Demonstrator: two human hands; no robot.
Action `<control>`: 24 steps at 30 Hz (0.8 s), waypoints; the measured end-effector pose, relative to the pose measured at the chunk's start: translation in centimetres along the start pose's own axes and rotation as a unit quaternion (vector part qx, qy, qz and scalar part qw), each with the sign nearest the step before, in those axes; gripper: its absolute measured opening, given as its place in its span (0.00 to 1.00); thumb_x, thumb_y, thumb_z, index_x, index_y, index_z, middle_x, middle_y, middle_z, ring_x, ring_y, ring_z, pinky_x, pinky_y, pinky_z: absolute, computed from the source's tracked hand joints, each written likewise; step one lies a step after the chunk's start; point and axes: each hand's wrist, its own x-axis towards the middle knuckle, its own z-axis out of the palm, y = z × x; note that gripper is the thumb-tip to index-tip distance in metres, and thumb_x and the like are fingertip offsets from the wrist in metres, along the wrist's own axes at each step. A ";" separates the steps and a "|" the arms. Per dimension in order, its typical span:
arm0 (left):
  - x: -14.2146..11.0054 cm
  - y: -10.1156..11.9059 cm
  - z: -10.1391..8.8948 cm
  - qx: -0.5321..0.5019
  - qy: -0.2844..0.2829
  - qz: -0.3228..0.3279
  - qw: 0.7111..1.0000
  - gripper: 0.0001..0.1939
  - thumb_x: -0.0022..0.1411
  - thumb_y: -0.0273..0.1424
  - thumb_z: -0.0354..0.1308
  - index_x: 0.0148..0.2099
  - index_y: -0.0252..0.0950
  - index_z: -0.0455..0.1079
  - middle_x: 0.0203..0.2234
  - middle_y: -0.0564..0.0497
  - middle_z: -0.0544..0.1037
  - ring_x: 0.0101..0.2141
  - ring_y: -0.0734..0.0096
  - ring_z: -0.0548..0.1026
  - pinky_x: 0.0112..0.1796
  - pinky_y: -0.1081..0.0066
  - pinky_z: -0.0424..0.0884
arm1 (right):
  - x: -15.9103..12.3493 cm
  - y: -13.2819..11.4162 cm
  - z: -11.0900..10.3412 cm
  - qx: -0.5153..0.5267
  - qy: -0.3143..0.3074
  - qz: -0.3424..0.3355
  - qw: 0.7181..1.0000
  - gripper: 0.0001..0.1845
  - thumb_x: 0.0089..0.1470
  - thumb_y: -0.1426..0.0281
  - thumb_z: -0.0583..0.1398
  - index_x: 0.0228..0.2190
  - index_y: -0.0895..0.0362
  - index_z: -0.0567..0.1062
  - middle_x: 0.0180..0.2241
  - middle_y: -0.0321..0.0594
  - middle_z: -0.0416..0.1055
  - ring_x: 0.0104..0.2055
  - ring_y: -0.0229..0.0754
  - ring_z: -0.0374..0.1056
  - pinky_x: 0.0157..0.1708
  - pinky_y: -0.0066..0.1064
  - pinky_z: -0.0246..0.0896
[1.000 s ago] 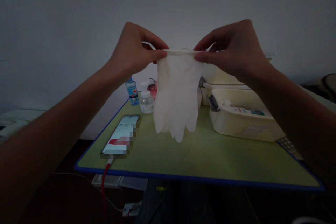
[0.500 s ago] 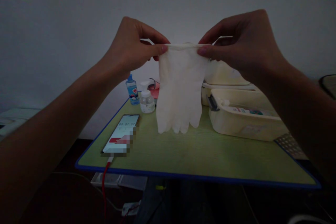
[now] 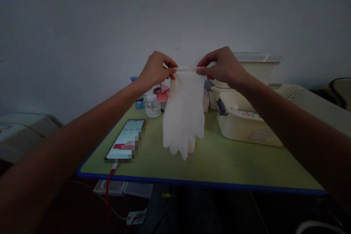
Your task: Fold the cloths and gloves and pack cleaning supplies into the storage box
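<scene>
My left fingers (image 3: 171,70) and right fingers (image 3: 203,71) pinch the two top corners of a white glove (image 3: 184,109). It looks light, soft and floppy, maybe easy to rip, so the rim seems best to hold. It hangs over the green counter (image 3: 233,164).

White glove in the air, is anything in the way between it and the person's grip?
Nothing visible is: the left grip and right grip both pinch the top edge of the white glove. The phone lies off to its left, on the table.
</scene>
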 end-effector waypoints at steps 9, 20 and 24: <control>3.2 0.2 -0.6 0.021 0.091 0.041 0.995 0.04 0.54 0.24 0.56 0.34 0.31 0.71 0.29 0.51 0.75 0.27 0.77 0.72 0.32 0.72 0.69 | 3.3 0.4 0.2 -0.041 0.107 -0.059 0.992 0.05 0.40 0.78 0.62 0.20 0.58 0.69 0.24 0.38 0.67 0.26 0.38 0.64 0.27 0.30 0.59; -15.4 -5.5 6.3 0.125 -0.169 0.109 0.972 0.10 0.58 0.21 0.51 0.37 0.35 0.72 0.33 0.51 0.74 0.32 0.72 0.73 0.33 0.72 0.68 | -16.0 5.6 6.6 -0.093 -0.175 -0.070 0.978 0.07 0.47 0.81 0.57 0.27 0.59 0.71 0.27 0.37 0.68 0.26 0.35 0.64 0.25 0.26 0.56; -18.4 -5.9 7.3 0.135 -0.209 0.114 0.962 0.11 0.59 0.20 0.49 0.37 0.35 0.72 0.34 0.51 0.74 0.33 0.72 0.74 0.35 0.72 0.70 | -18.8 5.7 7.0 -0.130 -0.193 -0.093 0.968 0.07 0.49 0.81 0.56 0.27 0.59 0.71 0.28 0.39 0.69 0.31 0.38 0.66 0.30 0.27 0.59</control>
